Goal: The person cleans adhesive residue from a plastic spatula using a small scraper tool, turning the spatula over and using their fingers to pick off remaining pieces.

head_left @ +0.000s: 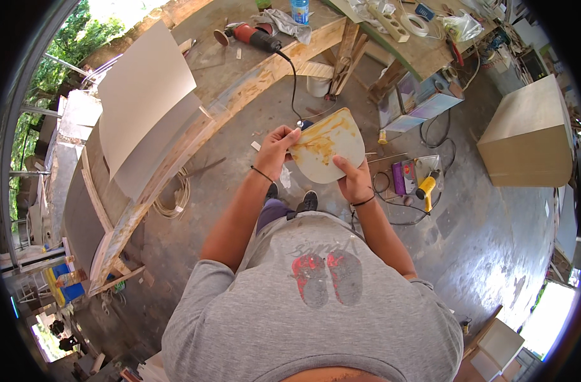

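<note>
Stained pale panel [332, 143] gripped on two sides

A timber-edged workbench [207, 79] curves along the left and far side, with a large pale sheet [147, 95] at its left part. A wooden box [526, 143] stands well apart on the right. The panel, round-cornered and streaked orange-brown, is held up in front of the person's body, above the floor. The left hand [279, 149] is closed on its left edge, thumb and curled fingers pinching it. The right hand [354, 181] grips the lower right edge, thumb flat on the stained face; its other fingers are mostly hidden underneath. A red-and-black power tool [255, 38] lies on the bench; a yellow tool [427, 186] is near a purple box [403, 178].
</note>
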{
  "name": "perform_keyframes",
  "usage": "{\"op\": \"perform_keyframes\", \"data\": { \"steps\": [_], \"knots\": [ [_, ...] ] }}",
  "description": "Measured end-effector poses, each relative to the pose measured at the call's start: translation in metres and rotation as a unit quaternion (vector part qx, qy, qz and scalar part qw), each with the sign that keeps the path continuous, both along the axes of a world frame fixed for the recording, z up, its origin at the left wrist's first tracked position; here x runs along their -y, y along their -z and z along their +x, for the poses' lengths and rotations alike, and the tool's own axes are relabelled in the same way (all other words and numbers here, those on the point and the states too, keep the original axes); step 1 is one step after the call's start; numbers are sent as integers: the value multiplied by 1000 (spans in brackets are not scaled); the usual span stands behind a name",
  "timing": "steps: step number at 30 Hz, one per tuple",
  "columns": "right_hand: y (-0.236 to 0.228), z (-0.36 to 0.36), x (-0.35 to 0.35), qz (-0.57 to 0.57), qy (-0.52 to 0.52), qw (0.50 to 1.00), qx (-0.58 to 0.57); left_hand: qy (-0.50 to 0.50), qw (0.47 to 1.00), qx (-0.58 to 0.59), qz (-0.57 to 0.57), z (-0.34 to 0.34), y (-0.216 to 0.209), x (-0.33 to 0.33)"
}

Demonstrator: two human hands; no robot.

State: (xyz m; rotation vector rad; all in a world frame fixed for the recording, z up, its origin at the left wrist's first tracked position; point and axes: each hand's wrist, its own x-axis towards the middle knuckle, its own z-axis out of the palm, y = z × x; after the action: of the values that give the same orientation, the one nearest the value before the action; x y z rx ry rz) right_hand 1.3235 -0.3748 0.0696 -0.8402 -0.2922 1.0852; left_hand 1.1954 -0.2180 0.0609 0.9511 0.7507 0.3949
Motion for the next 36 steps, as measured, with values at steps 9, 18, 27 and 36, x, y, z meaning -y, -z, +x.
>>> {"op": "perform_keyframes", "data": {
  "steps": [9, 18, 27, 36],
  "knots": [
    [6, 16, -3, -24, 47, 999, 7, -12, 984, 115, -136, -1, -18, 14],
    [-5, -10, -2, 3, 81, 997, -14, -50, 987, 130, -85, 8, 25, 4],
    [1, 12, 3, -33, 94, 992, 84, 4, 971, 173, -163, 11, -32, 12],
    [-4, 34, 16, 6, -17, 999, 48, 131, 991, 20, 28, 10, -10, -7]
  ]
}}
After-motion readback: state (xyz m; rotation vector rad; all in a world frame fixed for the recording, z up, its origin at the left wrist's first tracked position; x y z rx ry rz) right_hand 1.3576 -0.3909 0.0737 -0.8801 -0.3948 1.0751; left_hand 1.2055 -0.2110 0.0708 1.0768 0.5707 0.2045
